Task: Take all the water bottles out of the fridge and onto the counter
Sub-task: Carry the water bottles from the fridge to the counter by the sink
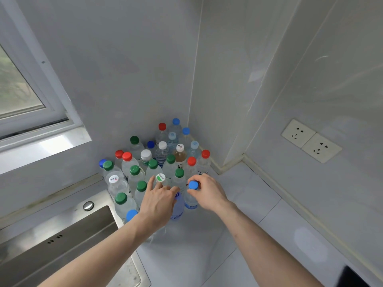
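Observation:
Several clear water bottles (134,175) with green, red, blue and white caps stand packed together in the corner of the white counter (238,204). My right hand (209,192) grips the neck of a blue-capped bottle (191,200) that stands upright at the front right of the group. My left hand (159,200) rests over the top of another bottle with a blue label (178,210), hiding its cap, fingers curled around it. A further blue-capped bottle (131,214) shows just left of my left wrist. The fridge is out of view.
A steel sink (62,235) lies at the lower left, its rim right beside the bottles. A window (18,90) is at the upper left. Two wall sockets (310,140) sit on the right wall. A dark object (352,278) shows at the bottom right corner.

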`<state>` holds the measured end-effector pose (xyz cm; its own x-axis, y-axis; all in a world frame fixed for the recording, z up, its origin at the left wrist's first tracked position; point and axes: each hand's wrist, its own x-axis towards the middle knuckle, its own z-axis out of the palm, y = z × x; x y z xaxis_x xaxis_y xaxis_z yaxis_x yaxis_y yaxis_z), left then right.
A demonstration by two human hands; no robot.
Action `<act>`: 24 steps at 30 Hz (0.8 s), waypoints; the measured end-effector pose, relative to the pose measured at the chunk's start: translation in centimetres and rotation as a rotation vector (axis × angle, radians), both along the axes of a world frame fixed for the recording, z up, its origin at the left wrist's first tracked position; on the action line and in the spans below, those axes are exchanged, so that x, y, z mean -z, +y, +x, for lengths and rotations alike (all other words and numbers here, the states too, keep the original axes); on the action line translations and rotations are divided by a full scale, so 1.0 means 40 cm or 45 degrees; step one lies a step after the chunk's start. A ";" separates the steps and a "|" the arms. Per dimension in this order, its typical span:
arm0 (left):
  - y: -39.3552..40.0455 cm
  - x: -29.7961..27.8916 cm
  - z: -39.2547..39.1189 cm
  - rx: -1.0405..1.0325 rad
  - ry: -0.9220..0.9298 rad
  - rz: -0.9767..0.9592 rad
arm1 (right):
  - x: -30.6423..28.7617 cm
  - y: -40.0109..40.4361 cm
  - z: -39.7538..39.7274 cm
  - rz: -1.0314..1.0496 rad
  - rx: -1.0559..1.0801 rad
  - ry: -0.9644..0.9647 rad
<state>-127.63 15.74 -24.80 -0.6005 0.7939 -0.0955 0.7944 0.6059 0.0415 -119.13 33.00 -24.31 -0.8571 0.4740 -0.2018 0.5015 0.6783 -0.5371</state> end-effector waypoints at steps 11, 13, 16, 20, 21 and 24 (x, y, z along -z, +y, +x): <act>-0.032 -0.009 0.037 -0.027 -0.041 0.014 | 0.000 -0.006 0.022 -0.023 0.035 -0.048; -0.041 -0.020 0.042 -0.025 -0.050 0.015 | -0.008 -0.011 0.039 -0.033 0.042 -0.055; -0.054 -0.038 0.049 -0.020 -0.084 0.021 | -0.028 -0.021 0.073 -0.074 0.075 -0.032; -0.076 -0.064 0.062 -0.033 -0.119 0.079 | -0.062 -0.044 0.146 -0.161 0.146 0.071; -0.083 -0.068 0.071 -0.031 -0.132 0.109 | -0.074 -0.053 0.173 -0.187 0.164 0.102; -0.100 -0.077 0.095 -0.022 -0.184 0.229 | -0.107 -0.075 0.243 -0.245 0.210 0.183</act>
